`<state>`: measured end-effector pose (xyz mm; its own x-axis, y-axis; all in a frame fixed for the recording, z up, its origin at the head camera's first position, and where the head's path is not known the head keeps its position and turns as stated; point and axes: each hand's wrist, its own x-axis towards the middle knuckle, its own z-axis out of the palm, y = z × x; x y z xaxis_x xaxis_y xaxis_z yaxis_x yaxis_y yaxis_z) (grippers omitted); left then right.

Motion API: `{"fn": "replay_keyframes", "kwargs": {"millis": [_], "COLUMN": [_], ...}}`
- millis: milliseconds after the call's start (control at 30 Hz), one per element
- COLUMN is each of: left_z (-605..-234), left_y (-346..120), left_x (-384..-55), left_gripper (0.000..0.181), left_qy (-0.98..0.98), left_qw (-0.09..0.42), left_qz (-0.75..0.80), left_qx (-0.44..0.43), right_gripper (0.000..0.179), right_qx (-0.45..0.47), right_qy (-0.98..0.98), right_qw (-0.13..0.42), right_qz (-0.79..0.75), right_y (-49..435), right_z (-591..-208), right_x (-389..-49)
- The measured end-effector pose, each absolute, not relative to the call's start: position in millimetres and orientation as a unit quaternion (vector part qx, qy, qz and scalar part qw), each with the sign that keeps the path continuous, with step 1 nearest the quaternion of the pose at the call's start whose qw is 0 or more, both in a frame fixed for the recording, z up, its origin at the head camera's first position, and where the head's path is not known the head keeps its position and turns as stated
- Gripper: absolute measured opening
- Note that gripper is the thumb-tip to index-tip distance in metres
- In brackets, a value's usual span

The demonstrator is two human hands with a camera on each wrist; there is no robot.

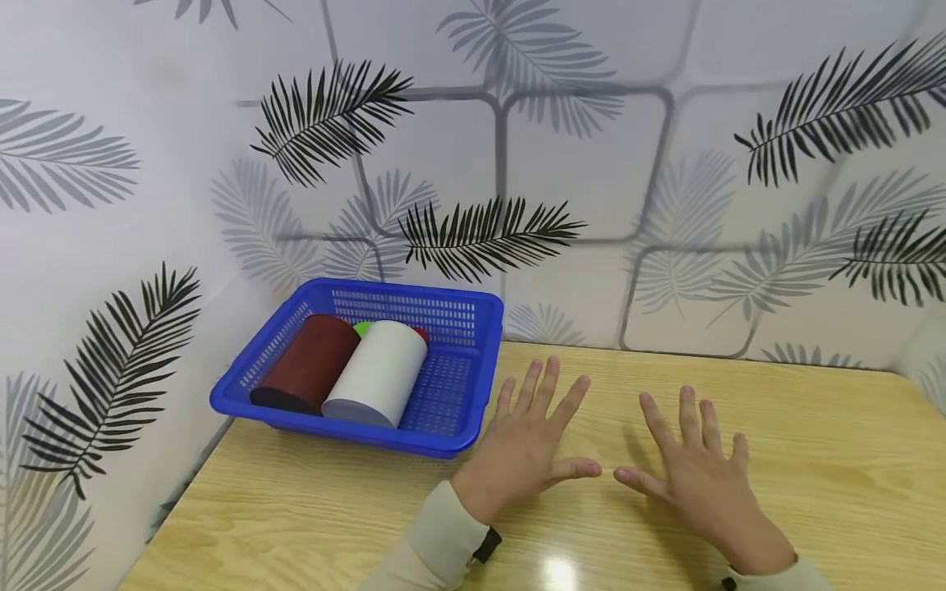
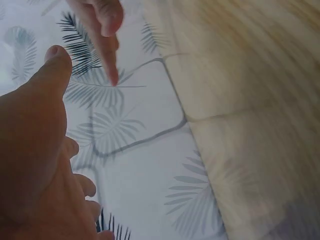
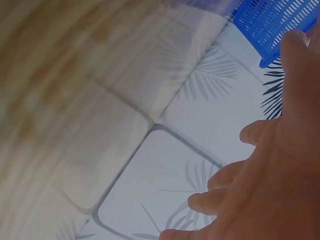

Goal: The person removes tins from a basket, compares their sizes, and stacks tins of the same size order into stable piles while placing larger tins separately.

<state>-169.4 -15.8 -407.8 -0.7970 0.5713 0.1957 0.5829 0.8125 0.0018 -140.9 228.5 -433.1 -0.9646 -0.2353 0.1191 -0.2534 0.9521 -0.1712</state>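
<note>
Both hands hold nothing, their fingers spread wide over the wooden table. The left hand is just right of a blue plastic basket, and its thumb points toward the other thumb. Farther right, the right hand has its fingers fanned toward the wall. Inside the basket a dark brown cylinder and a white cylinder lie side by side. Behind them show small bits of a green thing and a red thing, mostly hidden.
A wall with a leaf pattern rises along the table's back edge, and another patterned wall borders the left side. The basket stands at the back left of the table. Light reflects off the tabletop near the front.
</note>
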Motion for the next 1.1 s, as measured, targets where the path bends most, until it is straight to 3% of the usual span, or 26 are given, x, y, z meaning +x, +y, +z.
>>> {"fn": "replay_keyframes", "kwargs": {"millis": [567, 900, 1100], "left_z": [-350, -346, -344], "left_y": [-57, -118, -164], "left_x": [-161, -173, -182], "left_gripper": [0.090, 0.087, 0.092], "left_qy": [-0.921, -0.907, -0.917], "left_qw": [0.097, 0.184, 0.199], "left_qz": [-0.152, -0.170, -0.161], "left_qx": [-0.345, -0.338, -0.305], "right_gripper": [0.101, 0.101, 0.101], "right_qx": [0.135, 0.137, 0.136], "right_qy": [-0.979, -0.977, -0.976], "right_qw": [0.059, 0.075, 0.078], "right_qz": [0.143, 0.146, 0.150], "right_y": [221, 226, 228], "right_z": [-406, -395, -390], "right_x": [-140, -140, -140]}}
